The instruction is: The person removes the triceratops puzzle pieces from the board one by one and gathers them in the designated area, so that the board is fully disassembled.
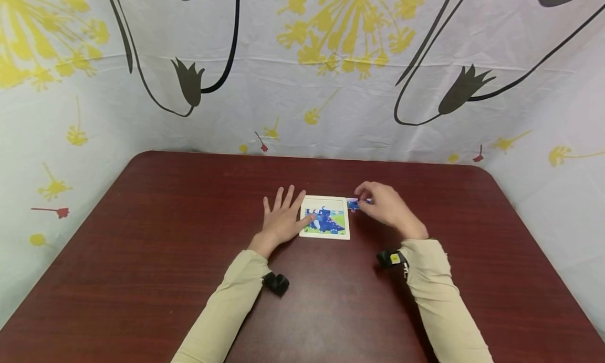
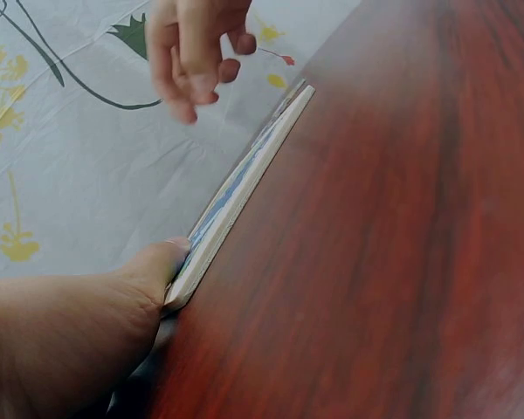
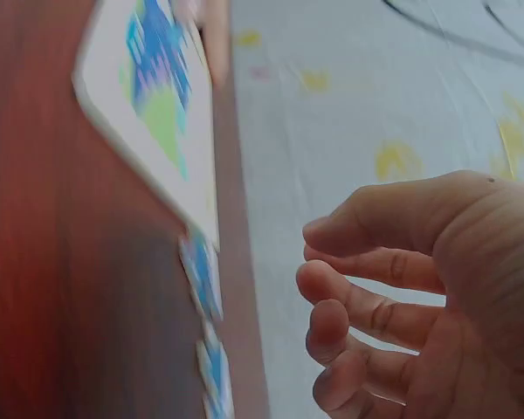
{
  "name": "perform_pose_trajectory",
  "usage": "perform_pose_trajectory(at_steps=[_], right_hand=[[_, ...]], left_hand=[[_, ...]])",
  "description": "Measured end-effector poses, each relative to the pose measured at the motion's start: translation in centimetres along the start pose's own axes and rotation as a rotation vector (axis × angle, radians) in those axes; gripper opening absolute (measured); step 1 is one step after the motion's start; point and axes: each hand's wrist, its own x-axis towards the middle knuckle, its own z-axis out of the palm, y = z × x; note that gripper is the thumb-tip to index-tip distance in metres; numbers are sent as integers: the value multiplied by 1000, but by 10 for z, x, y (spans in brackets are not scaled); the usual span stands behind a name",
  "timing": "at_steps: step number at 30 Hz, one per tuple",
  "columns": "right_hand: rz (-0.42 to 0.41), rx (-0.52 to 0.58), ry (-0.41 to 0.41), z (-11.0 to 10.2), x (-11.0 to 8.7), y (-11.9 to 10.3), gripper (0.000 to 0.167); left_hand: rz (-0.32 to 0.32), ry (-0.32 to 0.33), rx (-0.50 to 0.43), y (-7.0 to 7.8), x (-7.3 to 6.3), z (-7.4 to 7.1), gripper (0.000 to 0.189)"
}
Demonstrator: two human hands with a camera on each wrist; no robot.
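A white-framed jigsaw puzzle board (image 1: 331, 237) with a blue dinosaur picture lies flat on the table. A pale band runs along the top inside its frame. My left hand (image 1: 280, 222) rests at the board's left side with fingers spread, its thumb (image 2: 162, 262) lying over the picture. Beyond the board's right edge, loose puzzle pieces (image 3: 201, 275) with blue print lie on the table. Over these pieces hovers my right hand (image 1: 388, 205), fingers loosely bent, partly hiding them in the head view. In the right wrist view nothing is between its thumb and fingertips (image 3: 319, 279).
The dark red-brown wooden table (image 1: 189, 210) extends around the board on all sides. A white cloth (image 1: 302, 90) printed with yellow and dark flowers hangs behind and beside it. Small black cameras (image 1: 276, 283) are strapped to both wrists over beige sleeves (image 1: 227, 300).
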Motion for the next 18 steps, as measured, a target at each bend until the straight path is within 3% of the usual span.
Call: perform_pose_trajectory(at_steps=[5, 9, 14, 18], right_hand=[[-55, 30, -127, 26, 7, -27, 23], [-104, 32, -210, 44, 10, -40, 33], [-123, -61, -223, 56, 10, -46, 42], [-117, -67, -209, 58, 9, -47, 41]], left_hand=[[-5, -16, 7, 1, 0, 0, 75], [-4, -24, 21, 1, 0, 1, 75], [-2, -19, 31, 0, 0, 1, 75], [3, -12, 28, 0, 0, 2, 75]])
